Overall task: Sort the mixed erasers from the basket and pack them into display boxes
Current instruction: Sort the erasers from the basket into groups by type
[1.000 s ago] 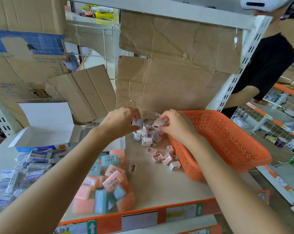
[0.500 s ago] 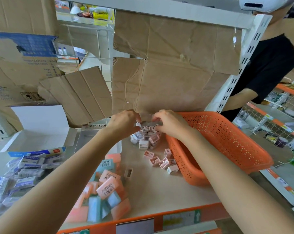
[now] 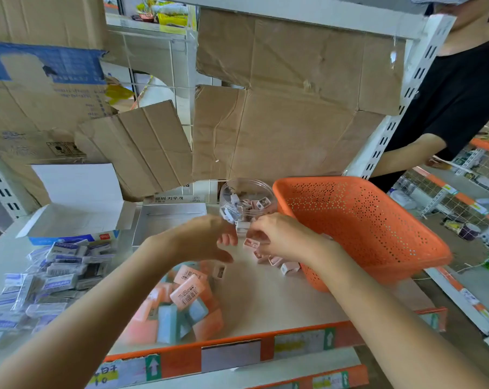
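Head camera view, looking down at a pale shelf with an orange front edge, where a person works with both bare hands.

Near the middle of the shelf the right hand (image 3: 282,240) has its fingers curled and appears to pinch a small pink piece (image 3: 251,242) at the fingertips. The left hand (image 3: 206,242) hovers just beside it, fingers loosely bent and thumb spread. Motion blur hides whether it holds anything.

Just behind the hands, toward the back edge, stands a clear round jar (image 3: 247,197), partly filled with small pink and white pieces. A few loose pieces (image 3: 289,266) lie on the shelf under the right wrist, touching the orange basket (image 3: 364,228). The basket sits tilted at the right edge, and the part of its inside that shows looks empty.

Near the front edge lies a heap of pink and blue erasers (image 3: 181,299). At the left edge lies a heap of blue and white wrapped erasers (image 3: 49,273). Behind them an open white box (image 3: 77,209) and a grey tray box (image 3: 167,220) stand at the back left. The tray shows nothing inside.

A second person in a black shirt (image 3: 448,108) stands beyond the right edge.

Sorting seems nearly done, judging by the three separate groups and the bare basket. Packing seems barely begun: only the jar is filling, and both heaps remain unboxed.
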`<action>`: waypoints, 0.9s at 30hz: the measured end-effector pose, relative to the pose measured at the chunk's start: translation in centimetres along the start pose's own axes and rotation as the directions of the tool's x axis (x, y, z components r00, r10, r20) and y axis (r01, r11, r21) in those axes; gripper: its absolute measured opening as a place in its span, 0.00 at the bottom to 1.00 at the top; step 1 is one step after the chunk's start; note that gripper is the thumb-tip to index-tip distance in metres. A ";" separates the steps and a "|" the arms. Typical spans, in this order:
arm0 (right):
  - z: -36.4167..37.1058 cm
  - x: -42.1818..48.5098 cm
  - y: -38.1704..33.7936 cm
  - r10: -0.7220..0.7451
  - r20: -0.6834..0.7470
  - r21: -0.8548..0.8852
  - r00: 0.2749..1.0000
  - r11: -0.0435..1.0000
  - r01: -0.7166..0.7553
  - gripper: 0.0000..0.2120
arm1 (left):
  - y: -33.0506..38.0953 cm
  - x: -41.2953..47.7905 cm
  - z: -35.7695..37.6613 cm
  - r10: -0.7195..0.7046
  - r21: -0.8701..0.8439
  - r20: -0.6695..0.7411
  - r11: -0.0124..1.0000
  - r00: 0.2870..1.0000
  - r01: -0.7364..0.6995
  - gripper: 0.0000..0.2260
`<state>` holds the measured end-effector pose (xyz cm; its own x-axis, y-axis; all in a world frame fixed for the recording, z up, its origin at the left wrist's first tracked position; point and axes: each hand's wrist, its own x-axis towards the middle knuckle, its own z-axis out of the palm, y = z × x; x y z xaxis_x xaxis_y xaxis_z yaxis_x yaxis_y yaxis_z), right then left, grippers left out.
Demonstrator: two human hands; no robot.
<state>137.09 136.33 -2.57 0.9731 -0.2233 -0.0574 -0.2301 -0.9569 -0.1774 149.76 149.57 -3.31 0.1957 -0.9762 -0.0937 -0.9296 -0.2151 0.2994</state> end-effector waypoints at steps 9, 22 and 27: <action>1.4 0.4 -1.0 0.124 0.130 -0.239 0.984 0.967 -0.090 0.11 | 0.9 0.2 2.4 -0.069 0.098 0.127 0.994 0.989 0.056 0.20; 1.8 0.5 -1.4 0.094 0.143 -0.167 0.985 0.984 -0.069 0.03 | 0.5 -0.1 1.8 -0.040 0.039 0.038 0.998 0.998 0.039 0.17; 0.4 0.7 -1.3 0.022 0.009 -0.117 1.000 0.993 -0.021 0.04 | 0.0 -0.3 0.2 -0.019 -0.066 -0.082 0.998 0.996 0.014 0.16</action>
<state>138.06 137.51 -2.78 0.9676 -0.2427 -0.0701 -0.2469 -0.9672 -0.0597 149.68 149.85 -3.45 0.2386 -0.9709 -0.0217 -0.9042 -0.2303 0.3598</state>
